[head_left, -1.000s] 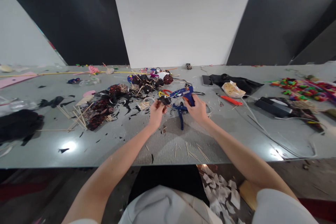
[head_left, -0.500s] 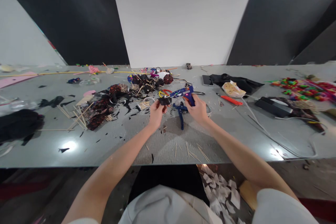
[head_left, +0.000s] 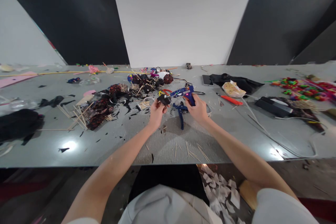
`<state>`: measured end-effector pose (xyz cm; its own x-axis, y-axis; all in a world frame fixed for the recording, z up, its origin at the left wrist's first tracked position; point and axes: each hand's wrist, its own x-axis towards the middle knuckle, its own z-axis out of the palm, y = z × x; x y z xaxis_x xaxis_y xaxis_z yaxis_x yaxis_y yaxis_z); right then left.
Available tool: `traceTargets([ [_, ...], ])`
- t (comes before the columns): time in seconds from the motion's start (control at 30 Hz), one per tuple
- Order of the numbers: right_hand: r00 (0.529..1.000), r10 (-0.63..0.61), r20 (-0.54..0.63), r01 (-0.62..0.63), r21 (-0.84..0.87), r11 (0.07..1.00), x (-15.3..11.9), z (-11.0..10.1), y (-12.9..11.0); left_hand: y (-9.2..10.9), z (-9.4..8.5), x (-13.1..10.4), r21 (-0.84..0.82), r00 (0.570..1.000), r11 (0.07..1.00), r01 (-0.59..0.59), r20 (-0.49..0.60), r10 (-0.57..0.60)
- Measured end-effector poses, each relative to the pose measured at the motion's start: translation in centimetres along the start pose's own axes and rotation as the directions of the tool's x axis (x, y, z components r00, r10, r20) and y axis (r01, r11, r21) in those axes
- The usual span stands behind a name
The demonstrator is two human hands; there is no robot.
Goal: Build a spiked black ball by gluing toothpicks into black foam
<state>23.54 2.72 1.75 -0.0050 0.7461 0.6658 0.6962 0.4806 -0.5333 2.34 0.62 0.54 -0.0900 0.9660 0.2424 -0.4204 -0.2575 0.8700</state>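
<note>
My left hand (head_left: 156,113) is closed on a small black piece (head_left: 164,99) above the middle of the table. In my right hand (head_left: 197,109) is a blue glue gun (head_left: 188,94), its nozzle pointing left, close to the black piece. Whether the nozzle touches the piece cannot be made out. Beneath the glue gun a dark blue hand tool (head_left: 181,116) lies on the table. Just behind my hands are red and yellow handles (head_left: 165,92), partly hidden.
Dark patterned bundles (head_left: 99,112) and thin wooden sticks (head_left: 80,116) lie to the left. An orange cutter (head_left: 231,100), a phone (head_left: 207,80), a black box (head_left: 273,107) and white cables are at the right. Upright black and white panels (head_left: 181,24) stand behind the table.
The black piece in my left hand has tilted and risen slightly. My right hand and the glue gun are nearly unmoved.
</note>
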Motion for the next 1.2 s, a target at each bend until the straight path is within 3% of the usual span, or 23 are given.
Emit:
traceTargets([
  [1.2,1.0,0.013,0.007,-0.013,0.009,1.0,-0.03,-0.26,-0.54,-0.09,-0.17,0.04,-0.018,1.0,1.0,-0.011,0.025,0.012],
])
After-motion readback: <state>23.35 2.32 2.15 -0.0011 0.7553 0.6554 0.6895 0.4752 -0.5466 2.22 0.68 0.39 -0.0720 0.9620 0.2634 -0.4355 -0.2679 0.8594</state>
